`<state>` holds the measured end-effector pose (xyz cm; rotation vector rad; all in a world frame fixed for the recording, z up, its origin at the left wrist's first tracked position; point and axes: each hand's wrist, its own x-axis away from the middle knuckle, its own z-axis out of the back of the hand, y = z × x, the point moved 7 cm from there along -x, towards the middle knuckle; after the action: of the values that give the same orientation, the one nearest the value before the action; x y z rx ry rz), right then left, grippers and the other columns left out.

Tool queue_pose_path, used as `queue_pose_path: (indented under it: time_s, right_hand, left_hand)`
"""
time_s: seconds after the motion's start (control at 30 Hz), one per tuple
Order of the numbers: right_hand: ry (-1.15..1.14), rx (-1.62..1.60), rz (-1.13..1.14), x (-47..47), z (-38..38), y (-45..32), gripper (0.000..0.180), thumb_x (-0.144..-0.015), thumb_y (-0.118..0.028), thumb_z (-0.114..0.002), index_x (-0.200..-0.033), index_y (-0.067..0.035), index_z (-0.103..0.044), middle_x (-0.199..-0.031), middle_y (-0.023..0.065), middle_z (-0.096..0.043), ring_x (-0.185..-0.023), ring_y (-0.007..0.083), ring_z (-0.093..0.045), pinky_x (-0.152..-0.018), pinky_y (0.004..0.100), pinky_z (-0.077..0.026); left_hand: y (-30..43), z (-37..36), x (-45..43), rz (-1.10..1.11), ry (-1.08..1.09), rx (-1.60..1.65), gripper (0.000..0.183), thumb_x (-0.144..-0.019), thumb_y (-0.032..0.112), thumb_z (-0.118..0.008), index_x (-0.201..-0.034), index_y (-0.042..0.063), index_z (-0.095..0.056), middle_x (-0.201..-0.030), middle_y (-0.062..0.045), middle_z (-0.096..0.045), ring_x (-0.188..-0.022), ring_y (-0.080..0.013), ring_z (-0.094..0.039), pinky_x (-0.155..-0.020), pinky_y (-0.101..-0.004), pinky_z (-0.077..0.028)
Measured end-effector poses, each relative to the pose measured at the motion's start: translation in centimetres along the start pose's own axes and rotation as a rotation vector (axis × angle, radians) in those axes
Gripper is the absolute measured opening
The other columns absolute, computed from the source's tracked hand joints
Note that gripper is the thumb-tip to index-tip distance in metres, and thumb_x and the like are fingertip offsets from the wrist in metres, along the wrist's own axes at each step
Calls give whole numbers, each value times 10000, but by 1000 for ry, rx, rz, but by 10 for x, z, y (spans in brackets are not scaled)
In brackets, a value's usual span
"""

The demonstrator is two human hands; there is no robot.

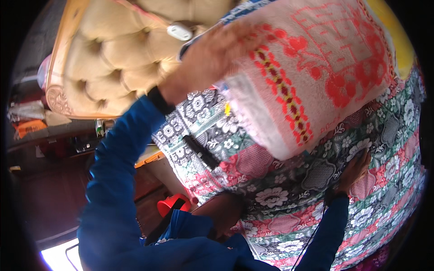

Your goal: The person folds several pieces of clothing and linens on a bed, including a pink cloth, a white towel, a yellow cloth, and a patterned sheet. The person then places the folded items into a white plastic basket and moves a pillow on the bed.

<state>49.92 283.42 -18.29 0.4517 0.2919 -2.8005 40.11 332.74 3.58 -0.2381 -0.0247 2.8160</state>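
My left hand, blurred by motion, lies palm down across the upper left corner of a pillow. A pink towel with red floral patterns and a yellow-and-red band covers this pillow; white fabric shows at its near edge. My right hand rests on the floral bedspread, to the right of the pillow's near corner, and holds nothing that I can see. A short black cylindrical object lies on the bedspread left of the pillow.
A tufted beige headboard in a carved wooden frame stands beyond the bed. Against it hangs a white plastic electrical unit on a pink cord. Yellow fabric lies beyond the pillow. A red plastic item sits below the bed's left edge.
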Motion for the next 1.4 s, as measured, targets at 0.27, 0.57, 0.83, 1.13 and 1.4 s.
queue_pose_path:
  time_s: [0.27, 0.57, 0.83, 1.13, 1.4]
  right_hand:
    - [-347, -151, 193, 188, 27, -107, 699, -894, -438, -540, -1461, -62, -379, -1504, 231, -341, -1386, 460, -294, -1115, 560, -262]
    - [-698, -385, 234, 346, 127, -129, 658, -850, -314, -640, -1433, -131, -396, -1497, 179, -343, -1336, 420, -362, -1071, 534, -326]
    - [-665, -476, 239, 344, 128, -134, 641, -828, -251, -670, -1401, -100, -426, -1457, 199, -387, -1295, 413, -415, -1044, 490, -373]
    - [-504, -387, 210, 311, 131, -155, 548, -831, -159, -662, -1328, -29, -473, -1322, 196, -480, -1238, 398, -446, -1040, 490, -368]
    - [-88, -506, 359, 161, 66, -361, 431, -943, -169, -530, -1331, 11, -471, -1329, 241, -508, -1229, 411, -476, -1045, 480, -369]
  left_hand:
    - [163, -83, 303, 357, -597, 226, 882, -673, 391, -819, -1434, 207, -412, -1493, -78, -383, -1416, -283, -318, -1150, -554, -223]
    - [168, -102, 312, 381, -226, 81, 513, -679, 273, -780, -1098, 80, -555, -1014, -65, -558, -1008, -251, -556, -892, -378, -423]
    - [154, -112, 317, 419, -170, 130, 490, -673, 332, -815, -983, 57, -553, -961, -95, -583, -917, -296, -607, -806, -395, -461]
    - [210, -17, 360, 420, -86, 1689, 491, -890, 264, -682, -1293, 24, -538, -1079, -44, -597, -1001, -141, -541, -886, -300, -438]
    - [243, -2, 415, 181, -154, 1941, 659, -802, 260, -797, -1334, 2, -504, -1300, -169, -509, -1236, -255, -472, -1062, -378, -354]
